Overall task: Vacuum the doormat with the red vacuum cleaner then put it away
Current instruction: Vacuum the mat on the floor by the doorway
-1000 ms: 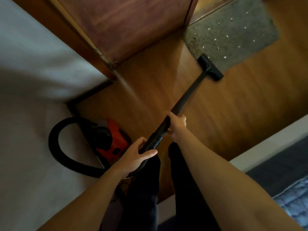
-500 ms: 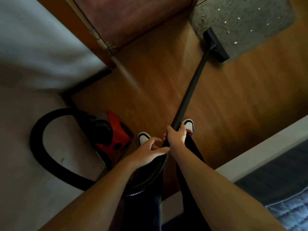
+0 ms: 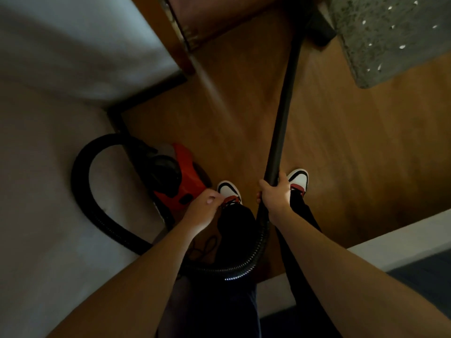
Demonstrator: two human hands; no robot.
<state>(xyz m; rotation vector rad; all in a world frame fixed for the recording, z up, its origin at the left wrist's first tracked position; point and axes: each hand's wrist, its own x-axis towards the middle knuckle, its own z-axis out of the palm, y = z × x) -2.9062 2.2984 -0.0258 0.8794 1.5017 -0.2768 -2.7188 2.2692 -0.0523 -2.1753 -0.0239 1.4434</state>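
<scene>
The red vacuum cleaner (image 3: 186, 178) sits on the wooden floor by the wall, left of my feet. Its black hose (image 3: 81, 181) loops out to the left and curls back under my arms. My right hand (image 3: 275, 195) grips the lower end of the black wand (image 3: 285, 101). The wand runs up to the black nozzle (image 3: 319, 28), which lies at the left edge of the grey doormat (image 3: 390, 40). White specks dot the mat. My left hand (image 3: 203, 211) hovers off the hose, above the vacuum body's edge, fingers loosely curled and holding nothing.
A brown wooden door (image 3: 219, 13) stands at the top, its frame (image 3: 180, 45) meeting the white wall (image 3: 73, 57) on the left. A white ledge (image 3: 390, 240) and dark bedding (image 3: 419, 276) fill the lower right. My white and red shoes (image 3: 299, 178) stand below the wand.
My left hand has let go of the hose and moved left toward the vacuum body. The nozzle has slid up to the doormat's left edge, and the view has shifted closer to the mat.
</scene>
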